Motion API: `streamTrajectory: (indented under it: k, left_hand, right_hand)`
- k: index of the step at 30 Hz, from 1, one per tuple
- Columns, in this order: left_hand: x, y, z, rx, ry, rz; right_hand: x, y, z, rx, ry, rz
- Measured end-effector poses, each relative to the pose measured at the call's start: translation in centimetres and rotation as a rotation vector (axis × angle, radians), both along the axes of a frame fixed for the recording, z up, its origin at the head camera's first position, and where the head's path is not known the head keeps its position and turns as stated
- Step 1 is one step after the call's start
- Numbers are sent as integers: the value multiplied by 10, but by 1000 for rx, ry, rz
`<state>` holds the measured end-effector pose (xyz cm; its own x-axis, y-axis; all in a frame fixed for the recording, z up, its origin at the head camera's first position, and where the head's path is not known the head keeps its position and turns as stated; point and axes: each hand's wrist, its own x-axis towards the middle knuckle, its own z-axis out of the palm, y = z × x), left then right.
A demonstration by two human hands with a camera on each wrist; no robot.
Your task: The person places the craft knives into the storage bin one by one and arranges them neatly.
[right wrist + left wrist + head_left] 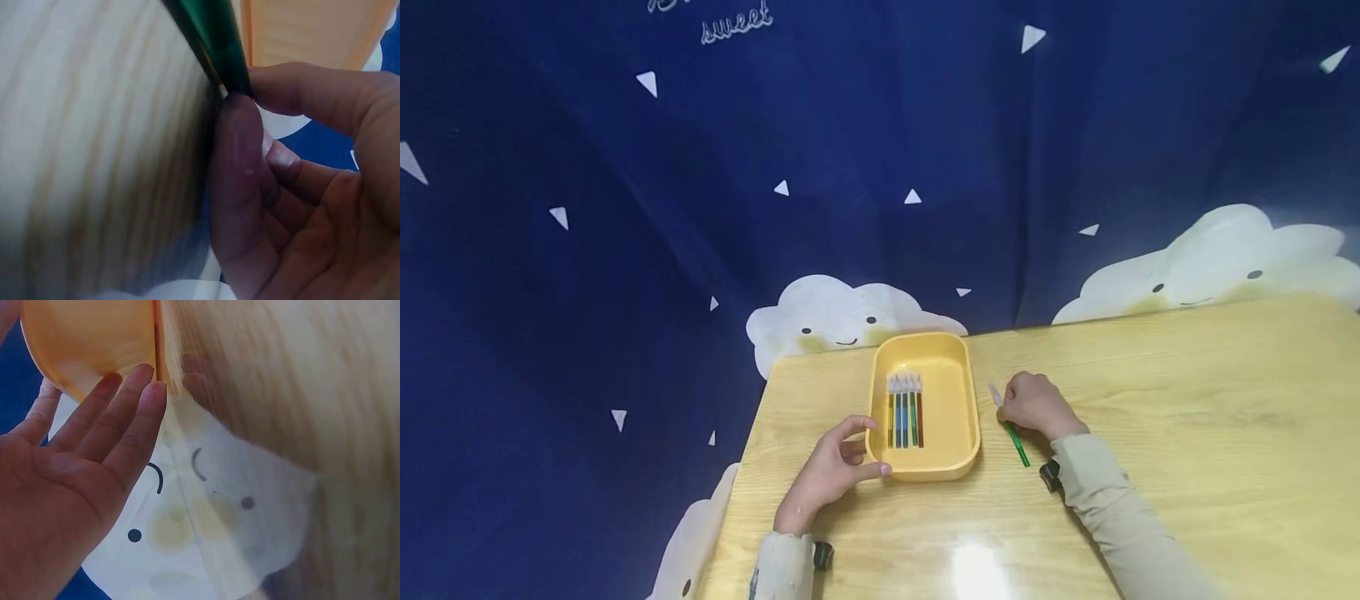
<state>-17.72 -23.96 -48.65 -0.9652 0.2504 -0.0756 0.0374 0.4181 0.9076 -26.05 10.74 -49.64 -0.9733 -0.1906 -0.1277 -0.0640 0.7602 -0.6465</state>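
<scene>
A yellow tray (951, 417) stands on the table with several craft knives (906, 417) lying side by side in its left half. Their slim handles are metallic yellow, blue, green and red, and translucent caps cover the far ends. My left hand (831, 471) holds the tray's near left corner, index finger at the left rim and thumb at the front. Its other fingers (128, 406) extend loosely beside the tray wall. Right of the tray, my right hand (1036, 404) pinches a green craft knife (1018, 446) between thumb and fingers, its capped end pointing away from me.
The pale wooden table (1187, 417) stretches well to the right. Behind it hangs a dark blue cloth (850, 125) with white triangles and smiling clouds, close to the tray's far end. A dark wrist camera (1049, 477) sits under the right sleeve.
</scene>
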Motion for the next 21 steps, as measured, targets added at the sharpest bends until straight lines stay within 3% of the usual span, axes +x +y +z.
streamTrajectory:
  k: [21]
  left_hand:
    - [-1, 0, -1, 0, -11, 5]
  right_hand:
    - [-1, 14, 11, -92, -29, -42]
